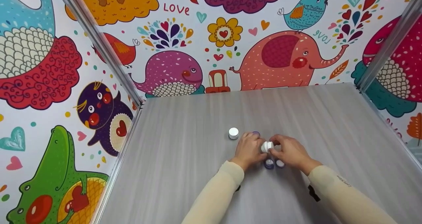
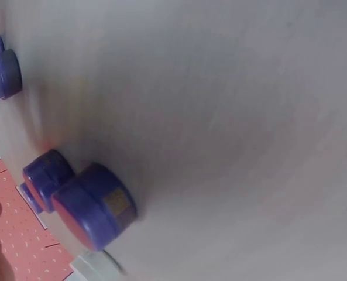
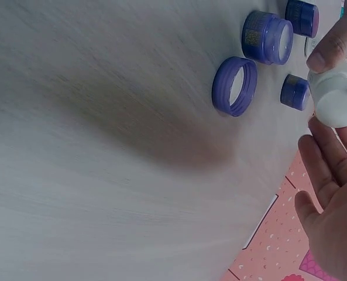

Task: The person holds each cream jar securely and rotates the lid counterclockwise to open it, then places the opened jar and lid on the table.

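A small white jar point(image 1: 267, 147) is held on its side between my two hands. My left hand point(image 1: 250, 148) grips one end of it; in the right wrist view its thumb presses on the white side. My right hand point(image 1: 292, 152) has thumb and fingers about the other end, a smooth round cap point(image 3: 339, 106). Just below the hands, an open purple jar point(image 1: 269, 164) stands beside its purple screw lid point(image 1: 280, 164). Beyond the left hand another purple jar point(image 1: 256, 133) shows partly.
A second white jar point(image 1: 233, 133) stands to the left of the hands. The left wrist view shows several purple jars point(image 2: 97, 206) close together near it. Patterned walls point(image 1: 184, 36) with metal edge posts enclose the grey table point(image 1: 178, 144) at the back and sides.
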A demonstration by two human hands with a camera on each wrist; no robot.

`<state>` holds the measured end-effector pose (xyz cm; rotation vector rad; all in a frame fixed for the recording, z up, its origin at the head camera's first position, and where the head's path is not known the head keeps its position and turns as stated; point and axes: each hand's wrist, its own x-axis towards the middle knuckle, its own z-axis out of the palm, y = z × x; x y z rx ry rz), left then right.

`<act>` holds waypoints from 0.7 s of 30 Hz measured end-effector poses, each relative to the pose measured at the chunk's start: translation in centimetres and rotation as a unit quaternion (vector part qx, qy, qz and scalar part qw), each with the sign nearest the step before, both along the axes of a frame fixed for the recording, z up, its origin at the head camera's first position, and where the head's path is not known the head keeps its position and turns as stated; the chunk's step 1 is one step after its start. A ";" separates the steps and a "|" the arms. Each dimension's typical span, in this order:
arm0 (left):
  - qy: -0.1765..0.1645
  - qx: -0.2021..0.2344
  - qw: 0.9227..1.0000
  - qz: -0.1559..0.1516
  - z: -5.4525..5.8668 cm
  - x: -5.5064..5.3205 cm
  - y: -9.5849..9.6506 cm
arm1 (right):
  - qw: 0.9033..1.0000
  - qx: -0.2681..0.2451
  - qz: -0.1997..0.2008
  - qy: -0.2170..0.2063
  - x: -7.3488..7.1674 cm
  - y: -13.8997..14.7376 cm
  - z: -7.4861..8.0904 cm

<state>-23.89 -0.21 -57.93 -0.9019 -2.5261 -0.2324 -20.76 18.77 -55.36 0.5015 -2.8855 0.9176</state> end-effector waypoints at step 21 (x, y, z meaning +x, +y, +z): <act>0.014 0.000 1.000 -0.002 0.1 -0.1 0.2 | 0.999 -0.016 0.013 0.031 -0.2 0.3 0.1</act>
